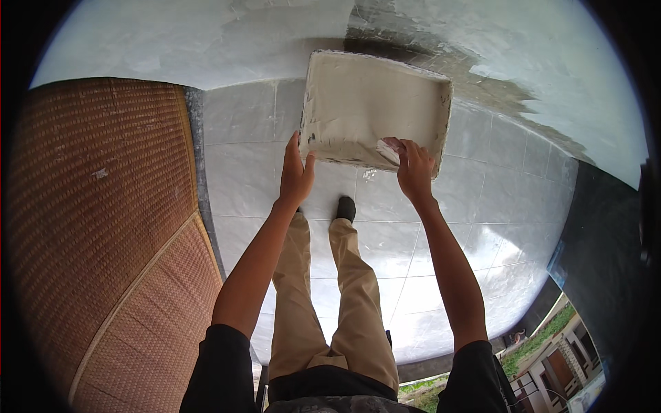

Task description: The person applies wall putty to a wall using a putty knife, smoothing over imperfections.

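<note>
A shallow rectangular tray (447, 118) is in front of me, its inside coated with smooth beige-grey paste. My left hand (297, 172) grips its near left corner, fingers along the outer side and the thumb at the near rim. Over the near right part of the tray, my right hand (415, 168) is closed on a small whitish, pink-tinged piece (389, 149) smeared with paste. Its exact kind is hidden by the fingers and the coating. The piece touches or nearly touches the paste, which is ridged and streaked along the near edge.
A wall (275, 41) with pale, patchy coating and a darker grey area rises beyond the tray. Grey floor tiles (241, 172) lie below, spotted with white near the tray. Woven brown matting (110, 158) stands at the left. A dark surface (606, 227) borders the right.
</note>
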Demonstrator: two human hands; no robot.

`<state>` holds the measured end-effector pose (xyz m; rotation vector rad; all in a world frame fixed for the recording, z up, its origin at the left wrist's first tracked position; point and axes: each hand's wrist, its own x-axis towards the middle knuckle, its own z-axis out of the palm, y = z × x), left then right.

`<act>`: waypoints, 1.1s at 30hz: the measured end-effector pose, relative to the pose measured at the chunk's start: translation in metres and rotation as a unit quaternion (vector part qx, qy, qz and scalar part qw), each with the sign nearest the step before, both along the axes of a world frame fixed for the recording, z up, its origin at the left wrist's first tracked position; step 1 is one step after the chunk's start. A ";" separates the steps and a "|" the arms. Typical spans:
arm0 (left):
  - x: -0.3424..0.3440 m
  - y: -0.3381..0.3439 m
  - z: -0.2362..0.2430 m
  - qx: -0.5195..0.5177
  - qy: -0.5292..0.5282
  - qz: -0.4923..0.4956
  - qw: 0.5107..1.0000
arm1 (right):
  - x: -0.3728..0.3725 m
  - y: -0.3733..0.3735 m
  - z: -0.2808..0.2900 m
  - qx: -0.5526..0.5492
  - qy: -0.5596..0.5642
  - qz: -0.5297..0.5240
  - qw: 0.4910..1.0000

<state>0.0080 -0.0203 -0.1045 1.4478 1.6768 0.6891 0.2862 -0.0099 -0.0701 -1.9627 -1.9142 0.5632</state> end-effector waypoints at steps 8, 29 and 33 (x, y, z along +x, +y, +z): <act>0.008 0.013 -0.024 0.024 -0.012 -0.008 1.000 | -0.006 0.002 -0.009 0.032 -0.023 0.053 0.998; -0.004 0.011 -0.024 0.033 -0.027 -0.027 0.999 | 0.001 0.033 0.001 -0.091 0.030 0.162 0.982; -0.005 0.010 -0.022 0.035 -0.016 -0.027 0.999 | 0.003 0.043 0.000 -0.094 0.041 0.170 0.980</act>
